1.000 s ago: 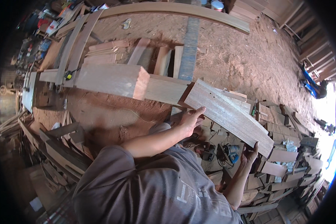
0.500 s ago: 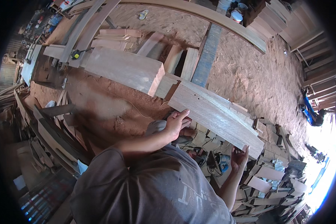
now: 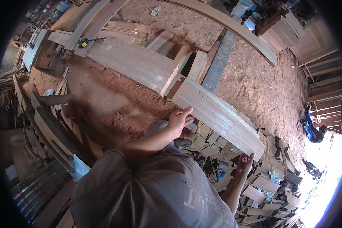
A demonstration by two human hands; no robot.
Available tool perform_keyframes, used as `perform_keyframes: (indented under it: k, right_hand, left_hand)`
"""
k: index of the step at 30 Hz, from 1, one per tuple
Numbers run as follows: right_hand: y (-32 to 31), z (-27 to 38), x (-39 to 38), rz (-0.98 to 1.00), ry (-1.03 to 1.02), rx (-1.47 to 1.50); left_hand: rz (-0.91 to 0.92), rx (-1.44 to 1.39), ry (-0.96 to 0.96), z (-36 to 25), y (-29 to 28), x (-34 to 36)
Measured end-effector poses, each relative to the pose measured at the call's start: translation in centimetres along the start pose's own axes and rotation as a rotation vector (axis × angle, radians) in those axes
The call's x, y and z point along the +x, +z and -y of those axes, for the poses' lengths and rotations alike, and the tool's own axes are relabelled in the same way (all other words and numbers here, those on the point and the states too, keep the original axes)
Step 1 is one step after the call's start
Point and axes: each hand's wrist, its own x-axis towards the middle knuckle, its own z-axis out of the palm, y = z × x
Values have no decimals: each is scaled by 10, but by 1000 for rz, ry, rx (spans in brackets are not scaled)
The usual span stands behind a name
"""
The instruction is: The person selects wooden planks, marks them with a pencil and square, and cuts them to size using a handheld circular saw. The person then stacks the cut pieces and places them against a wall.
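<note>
A long pale wooden board (image 3: 220,117) slants from the middle of the view down to the right. My left hand (image 3: 179,122) grips its near edge toward the left end, thumb on the upper face and the other fingers partly below. At the far right end, my right hand (image 3: 245,164) holds the corner, with its fingertips against the edge and some fingers hidden. Left of this board lies another wide, thick wooden piece (image 3: 135,64), resting on the work surface, its cut end facing the held board. A black and yellow tape measure (image 3: 83,43) lies past its left end.
Long planks (image 3: 91,24) cross at the upper left, and a long beam (image 3: 228,26) spans the top. Wood offcuts (image 3: 262,184) and a blue power tool (image 3: 219,167) lie on the ground below the board. Buckets (image 3: 249,25) stand at the upper right. Stacked timber lines the left.
The held board has turned slightly, showing more of its broad face and less of its far side. Both hands keep their hold. The whole view has shifted a little.
</note>
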Motion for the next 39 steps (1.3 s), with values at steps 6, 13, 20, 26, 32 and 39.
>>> perform_keyframes:
  k: [6,13,20,26,32,39]
  right_hand:
    - [28,-5,-4,8,-48,-39]
    - [63,-12,-25,-11,-114,-71]
    - [53,-12,-8,-50,-119,-308]
    - [42,-16,6,4,-140,-345]
    - [60,-15,-10,0,-119,-292]
    - [64,-11,-11,-34,-76,-180]
  left_hand:
    - [12,-1,31,-17,-9,7]
    - [12,-34,33,-29,-11,9]
    - [-2,-33,32,-29,-14,13]
    - [-6,-14,17,-33,-12,11]
    - [-10,-16,8,-34,-17,12]
    - [-3,-32,15,-33,-20,15]
